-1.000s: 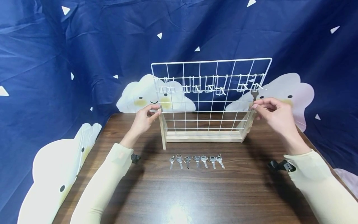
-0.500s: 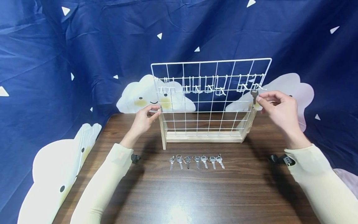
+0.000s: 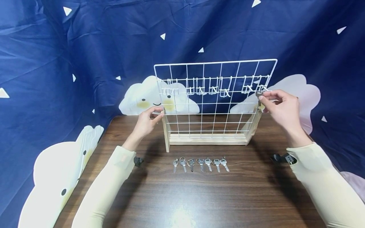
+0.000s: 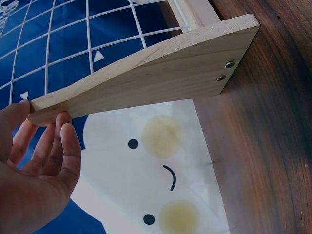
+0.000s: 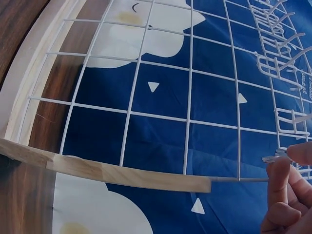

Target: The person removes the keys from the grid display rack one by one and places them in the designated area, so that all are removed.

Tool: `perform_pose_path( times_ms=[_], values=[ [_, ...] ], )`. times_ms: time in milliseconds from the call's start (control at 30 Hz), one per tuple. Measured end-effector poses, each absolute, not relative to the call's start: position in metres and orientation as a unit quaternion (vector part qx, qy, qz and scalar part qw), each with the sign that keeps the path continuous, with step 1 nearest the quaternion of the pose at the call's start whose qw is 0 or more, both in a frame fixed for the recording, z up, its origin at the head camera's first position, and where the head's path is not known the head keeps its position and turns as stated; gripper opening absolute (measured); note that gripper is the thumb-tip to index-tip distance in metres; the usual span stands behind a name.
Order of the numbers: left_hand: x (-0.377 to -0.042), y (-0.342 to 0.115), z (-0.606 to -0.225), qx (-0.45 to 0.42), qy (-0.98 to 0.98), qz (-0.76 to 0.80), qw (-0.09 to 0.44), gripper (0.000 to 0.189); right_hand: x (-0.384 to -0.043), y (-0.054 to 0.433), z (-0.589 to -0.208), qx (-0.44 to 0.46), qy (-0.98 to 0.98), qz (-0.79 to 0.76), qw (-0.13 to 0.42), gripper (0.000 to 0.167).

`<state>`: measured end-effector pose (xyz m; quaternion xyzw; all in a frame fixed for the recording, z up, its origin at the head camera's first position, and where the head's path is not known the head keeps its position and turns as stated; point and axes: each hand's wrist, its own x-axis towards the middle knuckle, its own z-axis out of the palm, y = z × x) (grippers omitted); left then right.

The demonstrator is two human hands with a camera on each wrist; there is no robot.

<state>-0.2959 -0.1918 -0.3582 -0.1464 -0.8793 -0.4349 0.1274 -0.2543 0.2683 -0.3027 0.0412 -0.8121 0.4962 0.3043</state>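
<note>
A white wire grid rack (image 3: 209, 104) stands upright in a wooden frame on the table. My left hand (image 3: 146, 123) holds the top of the frame's left wooden side (image 4: 146, 68), thumb on one edge and fingertips on the other. At the rack's right end, my right hand (image 3: 282, 107) pinches a key (image 3: 259, 94) between thumb and forefinger, just below the rightmost hook (image 3: 261, 87). In the right wrist view, the fingers cover most of this key (image 5: 273, 158). Several silver keys with rings (image 3: 208, 164) lie in a row on the table before the rack.
Several white wire hooks (image 3: 213, 89) hang along the upper part of the grid. The brown wooden table (image 3: 228, 199) reaches back to a dark blue cloth (image 3: 137, 41) printed with white clouds and triangles. Black straps with small devices (image 3: 285, 159) sit at both wrists.
My right hand rises from the frame's right side to the key below the rightmost hook and now pinches it. My left hand and the keys on the table stay put.
</note>
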Motion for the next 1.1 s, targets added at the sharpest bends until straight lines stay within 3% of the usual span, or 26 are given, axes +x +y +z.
perform_pose_path(
  times_ms=[333,600,1100],
  values=[
    [-0.296,-0.192,-0.359,-0.149,-0.879,-0.433,0.130,0.032,-0.254,0.265,-0.299,0.036,-0.818,0.492,0.294,0.020],
    [-0.294,-0.191,-0.357,-0.148,-0.877,-0.438,0.128,0.031,-0.251,0.267,-0.299,0.037,-0.813,0.500,0.295,0.009],
    [-0.295,-0.191,-0.358,-0.155,-0.873,-0.443,0.136,0.031,-0.234,0.264,-0.300,0.042,-0.786,0.532,0.312,0.007]
  ],
)
